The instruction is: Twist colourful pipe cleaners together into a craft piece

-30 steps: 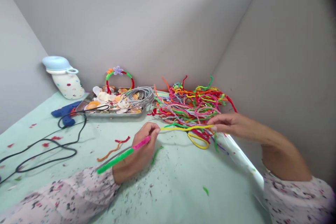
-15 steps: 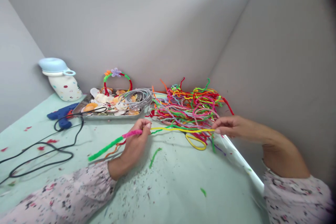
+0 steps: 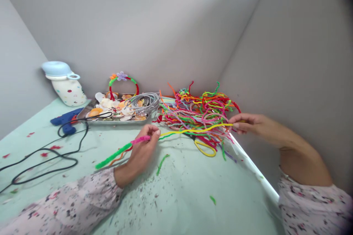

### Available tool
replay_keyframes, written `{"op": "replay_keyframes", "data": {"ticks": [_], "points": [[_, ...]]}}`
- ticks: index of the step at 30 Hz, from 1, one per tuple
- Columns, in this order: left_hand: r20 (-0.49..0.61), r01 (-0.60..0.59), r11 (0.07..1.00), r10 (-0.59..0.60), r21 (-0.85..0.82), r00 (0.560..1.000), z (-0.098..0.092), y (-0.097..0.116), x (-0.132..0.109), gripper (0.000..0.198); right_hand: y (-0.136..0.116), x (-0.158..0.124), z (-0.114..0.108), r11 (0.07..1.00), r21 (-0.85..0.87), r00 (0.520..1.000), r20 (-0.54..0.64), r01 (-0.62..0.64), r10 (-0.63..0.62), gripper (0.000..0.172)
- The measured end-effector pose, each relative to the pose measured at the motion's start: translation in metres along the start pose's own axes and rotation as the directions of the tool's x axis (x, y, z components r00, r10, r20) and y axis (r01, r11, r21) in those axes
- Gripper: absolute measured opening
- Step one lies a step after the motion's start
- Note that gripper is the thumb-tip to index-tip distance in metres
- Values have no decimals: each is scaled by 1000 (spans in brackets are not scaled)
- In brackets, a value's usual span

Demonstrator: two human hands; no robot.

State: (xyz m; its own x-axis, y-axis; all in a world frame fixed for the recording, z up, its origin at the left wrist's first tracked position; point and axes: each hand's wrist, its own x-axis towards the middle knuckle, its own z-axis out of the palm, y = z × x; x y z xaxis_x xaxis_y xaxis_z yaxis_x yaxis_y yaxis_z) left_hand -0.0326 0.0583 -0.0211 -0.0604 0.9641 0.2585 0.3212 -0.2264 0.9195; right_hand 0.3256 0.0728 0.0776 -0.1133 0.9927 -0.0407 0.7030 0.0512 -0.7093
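L side: white bottle w/ lt-blue lid, at the back by the wall. Just in front, blue glue gun lying on its side; blk cord loops over the surface nearby. Next, metal tray w/ shells; pipe-cleaner hoop w/ flowers stands at its back, gray wire coil on its R end. In front of tray, approx. center-L: green/pink fuzzy stem, pink end in L hand, thumb + fingers pinched on it. Green scrap just R of that hand. Yellow pipe cleaner runs from L hand's fingertips to R hand, across near edge of multicolor pipe-cleaner pile; can't tell how it joins the stem. Scissors, yellow handle out, rest partly under pile. Far R: R hand, fingertips clamped on yellow's other end.
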Motion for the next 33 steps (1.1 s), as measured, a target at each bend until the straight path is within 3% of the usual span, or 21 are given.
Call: {"op": "replay_keyframes", "data": {"ticks": [1,6,11,15,18,20,23,33], "points": [[5,-6,1000,6,0,1000,0,-1,0,14,0,0,-1,997,73,1000,24,-5,3,49],[16,-14,1000,14,2,1000,1,-3,1,14,0,0,-3,971,238,991,-123,-26,57,43],[38,-10,999,12,-49,999,3,2,-1,14,-26,-5,12,995,70,991,-113,74,-66,32],[51,-8,997,12,-80,999,5,6,-4,13,-60,-10,60,956,-86,951,-110,280,-288,22],[73,-25,991,35,-132,997,5,6,-6,12,-73,-10,110,852,-225,862,-81,472,-500,21],[111,-28,985,47,-167,993,5,6,-8,12,-73,-8,137,805,-260,836,15,533,-548,27],[158,-21,986,48,-167,986,4,7,-8,13,-66,-5,158,768,-258,806,94,586,-584,18],[331,-42,999,35,15,943,4,-5,-3,20,-69,-12,151,801,-418,894,68,429,-444,18]]}}
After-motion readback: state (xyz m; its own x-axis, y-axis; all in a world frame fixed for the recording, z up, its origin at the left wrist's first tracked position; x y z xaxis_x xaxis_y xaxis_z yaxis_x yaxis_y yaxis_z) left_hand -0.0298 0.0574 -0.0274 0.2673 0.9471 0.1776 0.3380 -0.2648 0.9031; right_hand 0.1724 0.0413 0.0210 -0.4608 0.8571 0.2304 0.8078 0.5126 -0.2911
